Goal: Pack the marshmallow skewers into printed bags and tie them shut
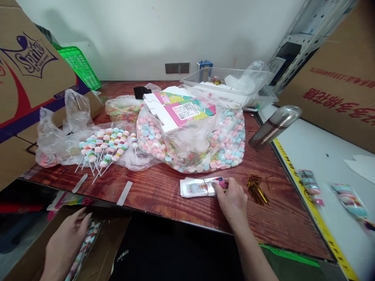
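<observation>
My right hand rests on the wooden table, its fingertips on the right end of a stack of small printed plastic bags bound with a rubber band. My left hand is low at the left, fingers closed on a packed candy skewer bag over an open cardboard box. Candy lollipop skewers lie on clear plastic to the left. A big clear bag of pastel candies sits behind, with a flat printed carton on top.
Gold twist ties lie right of my right hand. A metal flask lies at the table's right edge. Clear plastic tub at the back, green basket and cardboard boxes left. Packed candy bags lie on the white surface.
</observation>
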`<state>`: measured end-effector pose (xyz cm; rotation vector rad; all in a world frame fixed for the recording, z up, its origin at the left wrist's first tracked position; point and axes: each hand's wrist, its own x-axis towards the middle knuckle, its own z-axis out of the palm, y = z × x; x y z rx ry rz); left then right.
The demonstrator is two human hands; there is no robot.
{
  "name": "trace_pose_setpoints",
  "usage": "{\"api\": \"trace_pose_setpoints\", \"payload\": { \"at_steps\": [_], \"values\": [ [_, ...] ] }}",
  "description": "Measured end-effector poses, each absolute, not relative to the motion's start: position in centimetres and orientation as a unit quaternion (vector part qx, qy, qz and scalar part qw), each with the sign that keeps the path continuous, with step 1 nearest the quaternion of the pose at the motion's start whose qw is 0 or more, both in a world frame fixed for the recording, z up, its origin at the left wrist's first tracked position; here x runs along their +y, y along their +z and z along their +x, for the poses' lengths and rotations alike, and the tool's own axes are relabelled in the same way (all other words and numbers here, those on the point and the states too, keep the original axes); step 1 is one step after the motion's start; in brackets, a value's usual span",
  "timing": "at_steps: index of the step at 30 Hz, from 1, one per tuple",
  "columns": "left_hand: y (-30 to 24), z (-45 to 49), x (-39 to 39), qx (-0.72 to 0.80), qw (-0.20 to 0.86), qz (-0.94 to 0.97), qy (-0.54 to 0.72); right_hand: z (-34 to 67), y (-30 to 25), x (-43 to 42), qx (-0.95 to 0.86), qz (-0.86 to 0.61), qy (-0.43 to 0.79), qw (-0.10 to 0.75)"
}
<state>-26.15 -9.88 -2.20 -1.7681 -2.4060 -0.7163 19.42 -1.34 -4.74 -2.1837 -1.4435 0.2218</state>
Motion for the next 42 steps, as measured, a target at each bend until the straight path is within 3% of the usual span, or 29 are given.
{"api": "trace_pose_setpoints", "payload": {
  "at_steps": [5,10,14,22,25,28,32,35,38,42],
  "values": [
    [-0.1,-12.1,-4.1,-0.508,-0.085,-0.778,-0.359,19.6,-4.3,-1.8,-0.556,-0.785,0.033,0.271],
    [-0.3,-0.7,-0.4,-0.347,-0.173,-0.873,-0.297,19.3,-3.3,-2.6,-0.592,-0.746,-0.036,0.304],
    [-2.0,2.9,1.4,-0.358,-0.232,-0.863,-0.272,18.7,-3.0,-2.7,-0.630,-0.701,0.017,0.334],
    [-3.0,3.3,1.5,-0.375,-0.342,-0.787,-0.350,17.8,-2.9,-2.5,-0.630,-0.706,0.045,0.319],
    [-2.9,3.2,1.6,-0.376,-0.387,-0.757,-0.369,18.0,-0.8,-3.2,-0.623,-0.705,-0.002,0.339],
    [-2.8,3.0,1.4,-0.376,-0.405,-0.746,-0.372,18.5,2.1,-4.0,-0.548,-0.722,-0.060,0.417],
    [-1.6,3.7,-0.2,-0.371,-0.450,-0.713,-0.389,18.6,4.3,-4.6,-0.405,-0.729,0.070,0.547],
    [0.3,5.1,-2.0,-0.321,-0.629,-0.586,-0.397,17.7,4.2,-4.5,-0.334,-0.674,0.231,0.616],
    [2.2,6.3,-2.7,-0.273,-0.768,-0.364,-0.450,16.6,3.7,-4.8,-0.347,-0.638,0.303,0.616],
    [3.6,6.2,-1.6,-0.309,-0.732,-0.206,-0.571,16.2,3.5,-5.6,-0.394,-0.647,0.323,0.567]
  ]
}}
